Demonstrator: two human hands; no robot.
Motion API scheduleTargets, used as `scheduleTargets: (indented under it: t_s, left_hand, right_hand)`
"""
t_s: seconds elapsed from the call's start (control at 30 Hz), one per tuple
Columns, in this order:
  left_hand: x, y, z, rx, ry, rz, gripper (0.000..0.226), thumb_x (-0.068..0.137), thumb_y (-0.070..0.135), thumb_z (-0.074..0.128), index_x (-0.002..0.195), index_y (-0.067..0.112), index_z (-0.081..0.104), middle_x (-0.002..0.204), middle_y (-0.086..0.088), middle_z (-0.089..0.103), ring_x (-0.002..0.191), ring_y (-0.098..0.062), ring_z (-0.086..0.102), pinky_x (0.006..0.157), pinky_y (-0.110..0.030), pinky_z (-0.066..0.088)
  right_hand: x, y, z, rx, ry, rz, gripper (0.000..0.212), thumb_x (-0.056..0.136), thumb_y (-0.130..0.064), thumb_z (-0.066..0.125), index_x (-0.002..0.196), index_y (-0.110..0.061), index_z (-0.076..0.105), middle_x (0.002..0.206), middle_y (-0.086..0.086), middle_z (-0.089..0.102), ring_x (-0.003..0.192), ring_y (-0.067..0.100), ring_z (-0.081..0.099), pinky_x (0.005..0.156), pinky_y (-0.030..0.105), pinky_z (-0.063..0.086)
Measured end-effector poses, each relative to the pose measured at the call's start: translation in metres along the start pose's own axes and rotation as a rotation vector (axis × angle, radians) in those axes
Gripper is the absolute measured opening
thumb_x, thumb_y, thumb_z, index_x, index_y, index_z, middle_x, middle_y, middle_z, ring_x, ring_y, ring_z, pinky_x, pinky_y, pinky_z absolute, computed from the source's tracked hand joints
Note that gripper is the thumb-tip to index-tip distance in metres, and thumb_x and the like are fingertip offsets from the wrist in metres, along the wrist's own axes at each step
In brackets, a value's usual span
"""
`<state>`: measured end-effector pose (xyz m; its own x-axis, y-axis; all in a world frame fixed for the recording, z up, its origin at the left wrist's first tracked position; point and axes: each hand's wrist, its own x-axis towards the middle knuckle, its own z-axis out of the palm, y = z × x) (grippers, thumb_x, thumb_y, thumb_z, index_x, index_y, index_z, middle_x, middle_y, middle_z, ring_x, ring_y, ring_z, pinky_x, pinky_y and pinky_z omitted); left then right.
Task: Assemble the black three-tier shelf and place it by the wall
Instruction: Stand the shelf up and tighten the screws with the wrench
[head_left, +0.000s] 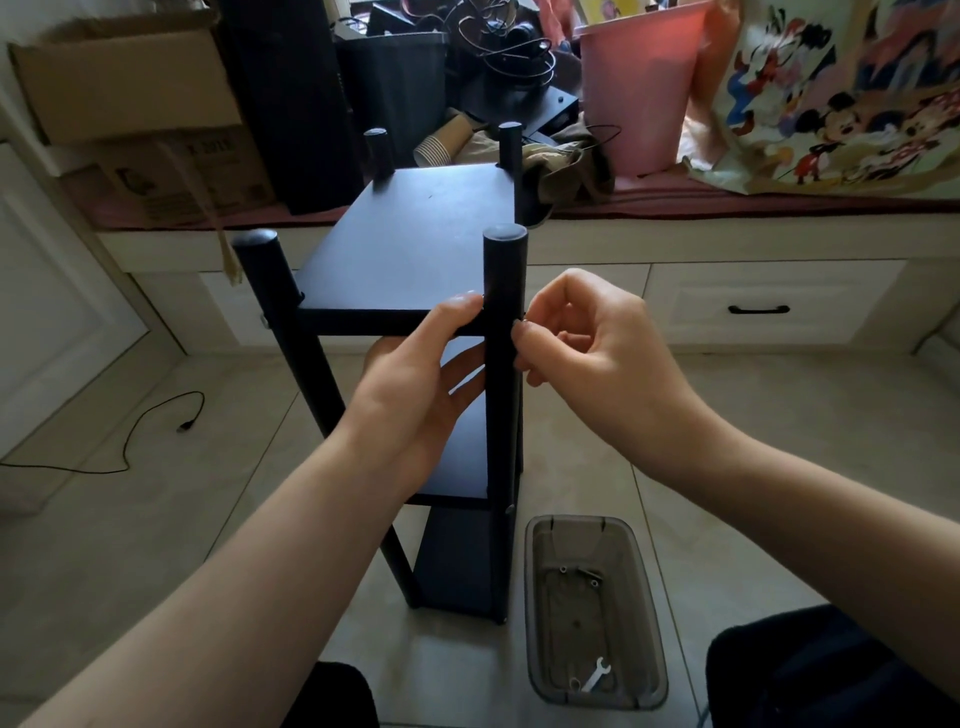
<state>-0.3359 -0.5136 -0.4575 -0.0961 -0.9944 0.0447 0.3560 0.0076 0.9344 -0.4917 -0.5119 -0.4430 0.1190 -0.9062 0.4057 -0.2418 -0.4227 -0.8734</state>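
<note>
- Grey plastic tray on the tiled floor, nearest the viewer and just right of the shelf's foot; small wrench and a few loose screws inside.
- Black three-tier shelf upright on the floor, well short of the drawer unit behind it; three boards seated between four posts.
- Left hand at the front edge of the top board, just left of the front right post: thumb pressed on the board's edge, fingers curled beneath, gripping and steadying the board.
- Right hand touching the outer side of the same post at top-board height: thumb and forefinger pinched together at the post. Small fastener presumably between them, but too small to confirm.
- Judged step: fixing the top board to the front right post, by hand-starting a screw.
- Bolt head visible on the front left post at the same height; that joint judged already made.
- Next move calls for: fastener square to the hole, board level under the left hand, finger-turning, then the wrench from the tray.
- Beyond the shelf: window ledge with cardboard box, paper cups, pink bin.
</note>
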Motion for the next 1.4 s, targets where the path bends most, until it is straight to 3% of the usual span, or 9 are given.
scheduleTargets:
  t_s: [0.23, 0.57, 0.7, 0.77, 0.9, 1.07, 1.17, 1.27, 1.4]
  left_hand:
    - [0.003, -0.005, -0.002, 0.03, 0.015, 0.031, 0.021, 0.098, 0.028, 0.061, 0.092, 0.023, 0.081, 0.099, 0.003, 0.075, 0.093, -0.014, 0.072, 0.088, -0.033, 0.055]
    - [0.001, -0.006, -0.002, 0.048, 0.015, 0.045, 0.023, 0.098, 0.03, 0.059, 0.092, 0.024, 0.081, 0.102, 0.001, 0.076, 0.097, -0.015, 0.073, 0.089, -0.034, 0.055]
    - [0.0, -0.005, -0.001, 0.046, 0.037, 0.039, 0.022, 0.097, 0.031, 0.06, 0.102, 0.019, 0.077, 0.105, -0.002, 0.075, 0.101, -0.021, 0.073, 0.095, -0.037, 0.055]
    - [0.0, -0.004, 0.0, 0.038, 0.056, 0.029, 0.025, 0.097, 0.031, 0.06, 0.109, 0.014, 0.074, 0.107, -0.004, 0.075, 0.103, -0.025, 0.072, 0.099, -0.041, 0.054]
    - [-0.001, -0.002, 0.001, 0.044, 0.072, 0.015, 0.03, 0.095, 0.032, 0.061, 0.114, 0.011, 0.072, 0.11, -0.006, 0.074, 0.104, -0.027, 0.071, 0.103, -0.046, 0.052]
    - [-0.003, -0.001, 0.003, 0.05, 0.08, 0.017, 0.056, 0.078, 0.042, 0.067, 0.122, 0.008, 0.068, 0.117, -0.009, 0.073, 0.108, -0.028, 0.071, 0.104, -0.047, 0.052]
    - [-0.004, -0.002, 0.003, 0.05, 0.073, 0.02, 0.058, 0.078, 0.042, 0.067, 0.124, 0.006, 0.067, 0.12, -0.01, 0.072, 0.11, -0.028, 0.07, 0.105, -0.048, 0.05]
    - [-0.003, -0.002, 0.002, 0.032, 0.094, 0.015, 0.054, 0.079, 0.041, 0.068, 0.121, 0.007, 0.069, 0.119, -0.01, 0.072, 0.11, -0.029, 0.07, 0.104, -0.048, 0.051]
    - [-0.001, -0.005, 0.001, 0.046, 0.061, 0.018, 0.023, 0.093, 0.034, 0.062, 0.104, 0.02, 0.077, 0.114, -0.006, 0.074, 0.107, -0.024, 0.071, 0.097, -0.039, 0.054]
  right_hand:
    - [0.002, -0.001, 0.0, 0.001, 0.012, 0.008, 0.011, 0.076, -0.029, 0.064, 0.076, -0.019, 0.059, 0.073, 0.009, 0.069, 0.071, 0.033, 0.067, 0.067, 0.054, 0.055]
    - [-0.002, -0.006, -0.004, -0.048, -0.008, -0.028, 0.013, 0.088, -0.018, 0.069, 0.081, -0.014, 0.059, 0.074, 0.004, 0.071, 0.066, 0.017, 0.069, 0.067, 0.049, 0.058]
    - [-0.001, -0.006, -0.007, -0.055, -0.011, -0.026, 0.013, 0.088, -0.02, 0.069, 0.079, -0.015, 0.061, 0.073, 0.0, 0.072, 0.069, 0.023, 0.069, 0.068, 0.051, 0.057]
    - [0.0, -0.005, -0.006, -0.046, -0.015, -0.016, 0.014, 0.089, -0.019, 0.068, 0.078, -0.015, 0.062, 0.07, -0.001, 0.072, 0.069, 0.025, 0.069, 0.068, 0.048, 0.057]
    - [0.002, -0.003, -0.004, -0.035, -0.032, -0.004, 0.016, 0.09, -0.018, 0.068, 0.076, -0.017, 0.06, 0.065, -0.002, 0.07, 0.063, 0.015, 0.067, 0.062, 0.03, 0.053]
    - [0.003, -0.003, -0.007, -0.066, -0.04, -0.012, 0.016, 0.09, -0.02, 0.069, 0.075, -0.019, 0.061, 0.065, -0.003, 0.07, 0.064, 0.017, 0.068, 0.064, 0.037, 0.057]
    - [0.003, -0.004, -0.008, -0.097, -0.038, -0.038, 0.017, 0.088, -0.02, 0.071, 0.075, -0.021, 0.061, 0.065, -0.005, 0.07, 0.064, 0.012, 0.068, 0.065, 0.036, 0.058]
    - [0.004, -0.005, -0.008, -0.103, -0.047, -0.044, 0.016, 0.087, -0.021, 0.073, 0.075, -0.02, 0.062, 0.066, -0.006, 0.07, 0.063, 0.009, 0.068, 0.062, 0.029, 0.056]
    - [0.006, -0.004, -0.011, -0.005, -0.057, 0.0, 0.017, 0.088, -0.023, 0.072, 0.076, -0.014, 0.064, 0.064, -0.001, 0.07, 0.059, 0.009, 0.066, 0.059, 0.021, 0.051]
